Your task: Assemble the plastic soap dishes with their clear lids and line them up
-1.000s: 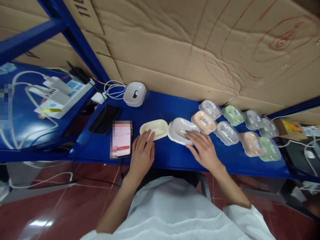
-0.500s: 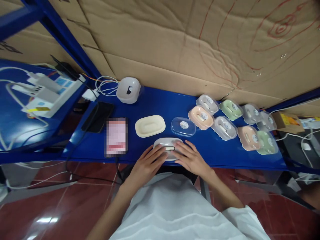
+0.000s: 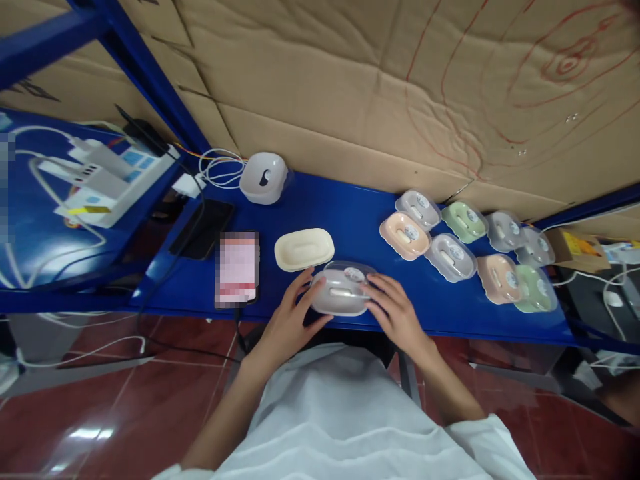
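Note:
In front of me on the blue table sits a pale grey plastic soap box (image 3: 333,304) with a light slot-shaped piece in its middle. A clear lid (image 3: 334,268) with a round sticker lies over it, slightly offset towards the far side. My left hand (image 3: 290,321) grips the lid's left edge, its thumb near the box's front side. My right hand (image 3: 396,308) has its fingers on the lid's right edge. Whether the lid sits fully down, I cannot tell. Just beyond and to the left lies a cream oval tray (image 3: 304,250).
Several lidded boxes in grey, peach (image 3: 405,236) and green (image 3: 466,222) stand at the right. A grey container (image 3: 263,178) is at the back left, near white cables. A phone with a blurred screen (image 3: 237,269), a dark phone (image 3: 203,230) and a power strip (image 3: 117,190) lie left.
The clear lid has come from the table beyond the box onto the grey soap box. Both hands have shifted from the box's top to the lid's sides.

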`<state>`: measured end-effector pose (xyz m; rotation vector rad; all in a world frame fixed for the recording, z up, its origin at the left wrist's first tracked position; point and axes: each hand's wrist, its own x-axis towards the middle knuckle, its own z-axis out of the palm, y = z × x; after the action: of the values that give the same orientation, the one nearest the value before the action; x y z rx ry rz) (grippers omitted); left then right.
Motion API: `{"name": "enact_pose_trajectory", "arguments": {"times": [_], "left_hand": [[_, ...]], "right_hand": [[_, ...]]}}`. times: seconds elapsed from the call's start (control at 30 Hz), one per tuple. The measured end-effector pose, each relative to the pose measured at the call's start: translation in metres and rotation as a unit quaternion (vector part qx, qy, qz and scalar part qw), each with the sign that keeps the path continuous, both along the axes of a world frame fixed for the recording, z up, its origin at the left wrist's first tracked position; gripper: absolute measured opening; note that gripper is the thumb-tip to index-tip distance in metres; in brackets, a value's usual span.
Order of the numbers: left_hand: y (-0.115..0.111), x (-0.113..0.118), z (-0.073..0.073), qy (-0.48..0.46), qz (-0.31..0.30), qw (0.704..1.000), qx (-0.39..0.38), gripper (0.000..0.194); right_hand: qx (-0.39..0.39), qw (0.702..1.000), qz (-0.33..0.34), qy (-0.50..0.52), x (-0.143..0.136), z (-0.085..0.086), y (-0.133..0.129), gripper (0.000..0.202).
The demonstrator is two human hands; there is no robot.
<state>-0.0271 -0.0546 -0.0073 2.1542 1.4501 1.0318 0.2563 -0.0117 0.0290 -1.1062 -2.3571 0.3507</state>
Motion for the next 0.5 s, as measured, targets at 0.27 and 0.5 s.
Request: {"name": "enact_pose_trajectory", "arguments": {"times": [0.27, 0.5], "left_hand": [[0.015, 0.007, -0.004, 0.003, -0.018, 0.999, 0.046, 0.067], [0.012, 0.010, -0.007, 0.010, -0.017, 0.998, 0.058, 0.067]], "right_hand": [[0.085, 0.993, 0.042, -0.069, -0.009, -0.032, -0.020, 0.060], [0.092, 0.994, 0.036, -0.054, 0.001, -0.044, -0.024, 0.072]]}}
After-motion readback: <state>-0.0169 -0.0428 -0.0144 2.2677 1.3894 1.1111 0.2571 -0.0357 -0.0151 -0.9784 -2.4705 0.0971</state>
